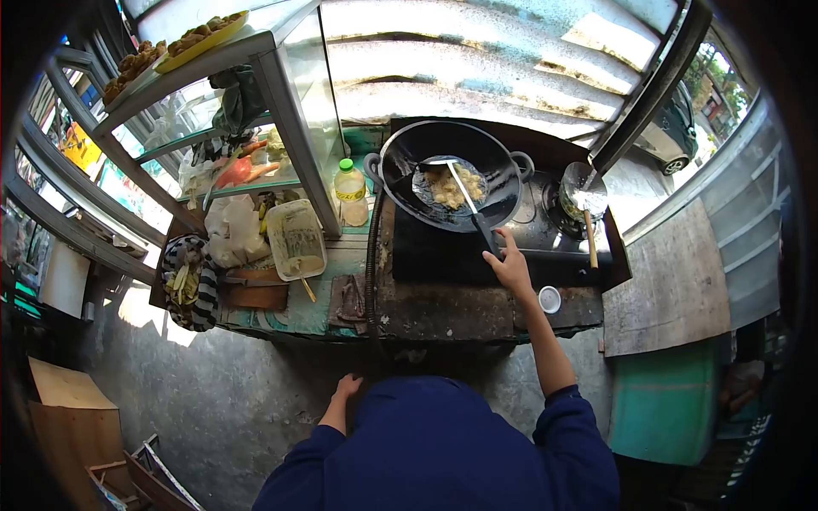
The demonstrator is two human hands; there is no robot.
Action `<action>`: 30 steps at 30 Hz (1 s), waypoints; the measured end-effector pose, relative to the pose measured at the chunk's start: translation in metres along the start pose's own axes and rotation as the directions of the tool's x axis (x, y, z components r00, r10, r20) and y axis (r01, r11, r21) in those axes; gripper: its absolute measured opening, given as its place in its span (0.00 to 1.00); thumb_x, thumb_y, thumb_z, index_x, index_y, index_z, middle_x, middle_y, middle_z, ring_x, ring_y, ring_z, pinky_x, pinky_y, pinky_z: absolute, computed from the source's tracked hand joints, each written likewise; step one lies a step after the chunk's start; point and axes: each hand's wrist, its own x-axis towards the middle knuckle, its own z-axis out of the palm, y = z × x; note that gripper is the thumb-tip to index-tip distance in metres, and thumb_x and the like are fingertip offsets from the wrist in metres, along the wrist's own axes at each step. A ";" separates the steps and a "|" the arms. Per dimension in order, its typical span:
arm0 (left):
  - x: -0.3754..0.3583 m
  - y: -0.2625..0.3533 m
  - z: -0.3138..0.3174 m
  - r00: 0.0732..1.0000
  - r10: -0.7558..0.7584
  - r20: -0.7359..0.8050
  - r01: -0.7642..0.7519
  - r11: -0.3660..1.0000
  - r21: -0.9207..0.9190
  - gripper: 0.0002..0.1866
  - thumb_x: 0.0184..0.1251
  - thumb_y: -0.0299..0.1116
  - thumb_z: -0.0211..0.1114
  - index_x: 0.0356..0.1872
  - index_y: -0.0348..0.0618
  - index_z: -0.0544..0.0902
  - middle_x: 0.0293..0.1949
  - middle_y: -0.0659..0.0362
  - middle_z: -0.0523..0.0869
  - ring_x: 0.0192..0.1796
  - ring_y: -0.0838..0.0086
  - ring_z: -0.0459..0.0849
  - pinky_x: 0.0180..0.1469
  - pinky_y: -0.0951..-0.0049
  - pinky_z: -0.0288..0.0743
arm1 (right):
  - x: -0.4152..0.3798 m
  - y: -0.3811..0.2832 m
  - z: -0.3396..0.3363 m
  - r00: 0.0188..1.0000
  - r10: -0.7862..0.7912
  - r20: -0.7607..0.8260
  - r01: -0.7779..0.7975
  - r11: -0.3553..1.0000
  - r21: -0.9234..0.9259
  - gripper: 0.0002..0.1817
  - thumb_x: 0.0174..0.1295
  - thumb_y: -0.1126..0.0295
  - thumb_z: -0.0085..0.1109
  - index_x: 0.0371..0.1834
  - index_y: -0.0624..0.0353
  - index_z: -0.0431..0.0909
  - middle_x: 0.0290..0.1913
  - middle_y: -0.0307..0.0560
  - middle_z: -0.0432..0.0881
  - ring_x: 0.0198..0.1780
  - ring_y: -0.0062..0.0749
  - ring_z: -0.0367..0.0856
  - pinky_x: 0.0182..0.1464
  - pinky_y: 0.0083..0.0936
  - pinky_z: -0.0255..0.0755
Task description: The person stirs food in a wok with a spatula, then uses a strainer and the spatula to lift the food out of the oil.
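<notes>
My right hand (513,271) is closed round the black handle of a spatula (463,189). The spatula's blade rests in a large black wok (503,204) on the stove. Pale golden fritters (445,186) sit in bubbling oil at the wok's bottom, partly behind the spatula. Low by the counter's front edge hangs my left hand (348,386), holding nothing that I can see, its thumb and a finger apart; its other fingers are hard to make out.
Right of the wok, a smaller pan with a wooden handle (590,234) sits on the second burner. A white cup (550,300) stands near the front edge. Leftward are a green-capped bottle (349,189), a batter-smeared tub (296,237) and a glass display case (307,102).
</notes>
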 end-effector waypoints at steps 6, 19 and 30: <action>-0.013 -0.006 0.036 0.997 0.018 0.078 -0.017 1.000 -0.015 0.20 0.48 0.44 0.53 0.39 0.41 0.75 0.40 0.49 0.76 0.46 0.60 0.73 0.48 0.68 0.65 | -0.027 0.031 -0.040 0.985 0.150 0.085 -0.169 0.940 0.297 0.30 0.46 0.62 0.57 0.54 0.55 0.59 0.25 0.45 0.76 0.26 0.22 0.74 0.31 0.18 0.67; -0.096 0.235 -0.004 0.808 0.569 0.153 -0.403 0.724 -0.560 0.19 0.57 0.45 0.48 0.44 0.44 0.71 0.37 0.57 0.76 0.40 0.74 0.74 0.43 0.74 0.66 | 0.037 0.165 -0.171 0.647 0.762 0.013 -0.722 0.607 0.332 0.30 0.48 0.55 0.52 0.52 0.57 0.59 0.38 0.51 0.70 0.35 0.35 0.73 0.30 0.34 0.67; -0.089 0.442 -0.022 0.782 0.591 0.198 0.186 0.081 -0.979 0.17 0.59 0.48 0.46 0.40 0.45 0.66 0.27 0.60 0.73 0.27 0.75 0.73 0.28 0.77 0.68 | 0.073 0.100 -0.235 0.937 0.163 -0.310 -0.241 0.942 -0.235 0.15 0.48 0.64 0.52 0.36 0.62 0.74 0.23 0.51 0.76 0.25 0.29 0.75 0.28 0.23 0.66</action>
